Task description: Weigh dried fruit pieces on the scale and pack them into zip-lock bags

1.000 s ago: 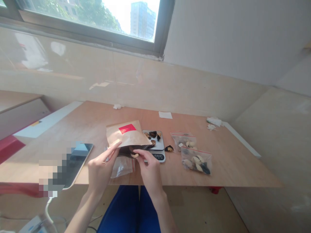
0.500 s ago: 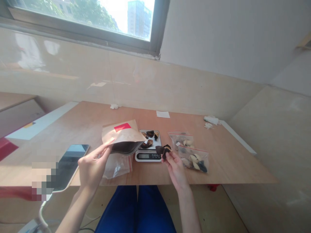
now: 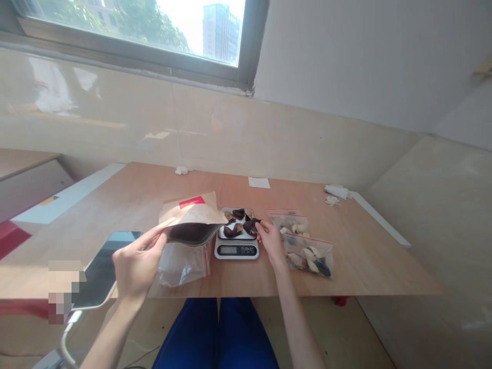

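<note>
Head view: hands well apart, on either side of the digital scale (image 3: 236, 250). Left hand (image 3: 136, 264) clamps a kraft paper bag (image 3: 192, 212), red-labelled, dark-lined mouth gaping, just left of the scale. Right hand (image 3: 271, 241) has its fingertips at dark curved pieces (image 3: 238, 223) on the scale's metal pan; grip unclear. Right of the scale: two zip bags (image 3: 307, 254) of pale and dark pieces. Below the kraft bag, a crumpled clear zip bag (image 3: 182, 266). The plywood table's near edge (image 3: 269, 294) runs just in front of the scale.
</note>
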Motion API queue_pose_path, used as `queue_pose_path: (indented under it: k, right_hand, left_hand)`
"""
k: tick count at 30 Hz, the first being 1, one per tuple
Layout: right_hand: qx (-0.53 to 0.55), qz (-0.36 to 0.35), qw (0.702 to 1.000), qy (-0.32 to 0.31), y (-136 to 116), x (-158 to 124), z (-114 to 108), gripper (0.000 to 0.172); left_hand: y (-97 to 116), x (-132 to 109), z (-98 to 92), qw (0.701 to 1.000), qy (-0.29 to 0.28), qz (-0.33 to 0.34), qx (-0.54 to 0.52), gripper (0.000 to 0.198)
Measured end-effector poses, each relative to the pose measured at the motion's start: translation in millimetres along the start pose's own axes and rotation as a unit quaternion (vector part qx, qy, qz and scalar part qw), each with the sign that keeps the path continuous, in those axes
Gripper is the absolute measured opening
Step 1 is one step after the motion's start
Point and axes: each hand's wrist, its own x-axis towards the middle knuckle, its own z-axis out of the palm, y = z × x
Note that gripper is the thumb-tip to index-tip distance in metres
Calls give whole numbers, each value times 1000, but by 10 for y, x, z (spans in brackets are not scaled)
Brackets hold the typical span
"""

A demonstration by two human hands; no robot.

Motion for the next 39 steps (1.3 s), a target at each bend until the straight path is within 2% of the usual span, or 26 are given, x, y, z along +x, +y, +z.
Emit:
queue_pose_path:
  k: [4,9,13,16,19,24,27,29,31,34,36,39]
  right_hand:
    - [-16,-31,999,-20,33,102,64,27]
    - [-34,-50,998,2,89,183,42,31]
    - [-49,-60,996,53,114,97,-33,29]
    - [-39,-39,996,65,144,-24,-91,29]
    - [-31,-16,997,69,174,-127,-110,31]
    - [-5,-15,997,81,182,-205,-74,32]
    - [4,-10,996,84,180,-245,-78,32]
    - [2,-9,996,90,182,-276,-99,32]
    - [-10,-20,994,107,184,-300,-124,32]
    - [-40,-44,991,123,177,-306,-144,31]
    - [-58,-54,990,117,160,-290,-137,32]
    - [-71,-61,991,95,123,-253,-104,31]
  left_hand:
    - [-1,-1,8,1000,0,-1,-1,25]
    - [-32,7,31,1000,25,12,-11,24]
    - [36,60,35,1000,18,-11,-23,21]
    - [154,146,61,999,10,-36,-39,20]
    - [264,297,141,995,27,-28,-87,23]
    - [312,754,380,981,115,11,-154,25]
    - [285,1017,507,982,103,7,-156,37]
    - [264,1079,555,984,101,18,-147,41]
    - [244,1009,568,980,129,55,-143,41]
    - [191,686,546,972,156,102,-144,32]
    - [121,398,538,981,108,95,-132,20]
    - [-51,-9,591,993,-49,51,-92,17]
